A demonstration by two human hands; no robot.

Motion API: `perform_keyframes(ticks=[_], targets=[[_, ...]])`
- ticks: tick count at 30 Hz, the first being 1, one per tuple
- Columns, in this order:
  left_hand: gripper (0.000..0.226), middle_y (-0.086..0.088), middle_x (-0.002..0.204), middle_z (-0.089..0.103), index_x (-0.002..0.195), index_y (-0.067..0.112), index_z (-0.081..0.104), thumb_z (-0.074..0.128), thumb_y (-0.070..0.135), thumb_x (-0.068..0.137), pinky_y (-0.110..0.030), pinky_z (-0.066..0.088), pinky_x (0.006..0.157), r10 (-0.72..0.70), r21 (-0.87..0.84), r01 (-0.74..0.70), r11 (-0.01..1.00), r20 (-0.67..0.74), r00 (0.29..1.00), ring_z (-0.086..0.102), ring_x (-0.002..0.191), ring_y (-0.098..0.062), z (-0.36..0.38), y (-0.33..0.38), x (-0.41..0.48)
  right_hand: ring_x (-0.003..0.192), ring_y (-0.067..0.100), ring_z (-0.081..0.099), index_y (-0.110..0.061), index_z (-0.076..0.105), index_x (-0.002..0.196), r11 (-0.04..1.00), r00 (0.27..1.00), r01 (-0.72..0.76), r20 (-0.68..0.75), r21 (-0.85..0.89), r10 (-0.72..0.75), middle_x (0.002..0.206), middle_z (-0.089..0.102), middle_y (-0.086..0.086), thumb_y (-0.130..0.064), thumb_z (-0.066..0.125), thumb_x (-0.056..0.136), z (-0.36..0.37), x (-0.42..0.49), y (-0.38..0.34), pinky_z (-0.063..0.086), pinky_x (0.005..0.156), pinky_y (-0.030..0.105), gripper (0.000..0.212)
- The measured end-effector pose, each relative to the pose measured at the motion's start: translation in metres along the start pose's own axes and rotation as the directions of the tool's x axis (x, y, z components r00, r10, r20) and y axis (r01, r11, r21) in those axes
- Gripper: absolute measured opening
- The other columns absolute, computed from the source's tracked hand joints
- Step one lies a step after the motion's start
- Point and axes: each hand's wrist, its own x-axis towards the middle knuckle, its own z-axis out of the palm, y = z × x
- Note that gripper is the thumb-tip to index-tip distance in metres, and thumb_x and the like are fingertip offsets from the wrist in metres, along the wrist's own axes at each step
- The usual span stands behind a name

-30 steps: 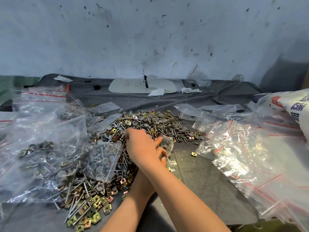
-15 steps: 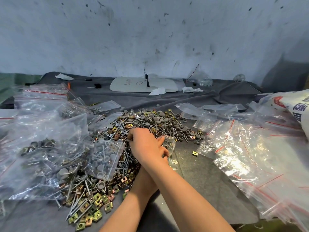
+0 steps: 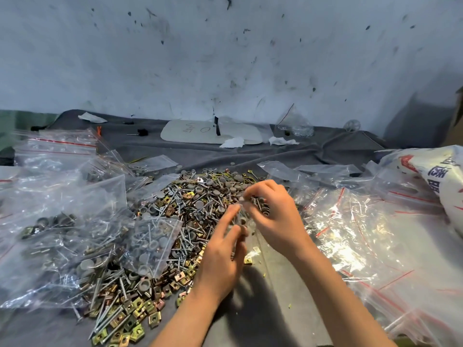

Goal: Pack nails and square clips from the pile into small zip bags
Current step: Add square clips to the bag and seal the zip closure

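A pile of nails, brass square clips and grey round caps (image 3: 190, 206) lies on the grey cloth in the middle. My left hand (image 3: 220, 261) holds a small clear zip bag (image 3: 240, 221) upright at the pile's right edge; the bag is blurred. My right hand (image 3: 273, 219) is curled just right of the bag, its fingertips pinched at the bag's top, with small dark pieces from the pile showing inside its fingers. Loose square clips (image 3: 132, 319) and nails spread toward the front left.
A filled zip bag (image 3: 152, 244) rests on the pile's left side, with more filled bags (image 3: 50, 236) beyond it. A heap of zip bags (image 3: 363, 234) covers the right. A printed white sack (image 3: 446, 176) sits far right. A white board (image 3: 210, 132) lies by the wall.
My right arm was crossed over my left hand, reaching into the pile. It has swung back to the right, and its fingers now meet the bag held in my left hand.
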Motion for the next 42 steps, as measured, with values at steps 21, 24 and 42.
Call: perform_keyframes(ticks=[21, 24, 42], targets=[[0.018, 0.003, 0.11, 0.062, 0.09, 0.018, 0.072, 0.069, 0.003, 0.081, -0.023, 0.055, 0.081, 0.212, -0.048, -0.207, 0.977, 0.14, 0.967, 0.064, 0.09, -0.007, -0.1, 0.044, 0.043, 0.067, 0.003, 0.052, -0.016, 0.071, 0.086, 0.984, 0.983, 0.161, 0.103, -0.08, -0.152, 0.079, 0.057, -0.008, 0.0, 0.072, 0.08, -0.061, -0.017, 0.003, 0.043, 0.063, 0.024, 0.017], [0.018, 0.004, 0.105, 0.063, 0.09, 0.017, 0.074, 0.07, 0.002, 0.081, -0.021, 0.053, 0.078, 0.236, -0.046, -0.232, 0.972, 0.206, 0.95, 0.062, 0.089, -0.006, -0.098, 0.043, 0.039, 0.07, 0.002, 0.048, -0.021, 0.072, 0.098, 0.96, 0.933, 0.221, 0.326, -0.174, -0.156, 0.086, 0.054, -0.007, -0.01, 0.068, 0.086, -0.061, -0.018, 0.002, 0.044, 0.068, 0.027, 0.018], [0.023, 0.01, 0.092, 0.066, 0.096, 0.018, 0.071, 0.067, 0.0, 0.083, -0.011, 0.049, 0.076, 0.142, -0.006, -0.148, 0.989, 0.308, 0.941, 0.06, 0.083, 0.002, -0.096, 0.043, 0.052, 0.043, 0.009, 0.063, -0.031, 0.043, 0.072, 0.989, 0.857, 0.098, 0.514, -0.11, -0.028, 0.059, 0.065, -0.003, -0.009, 0.07, 0.085, -0.07, 0.0, -0.008, 0.049, 0.046, 0.025, 0.037]])
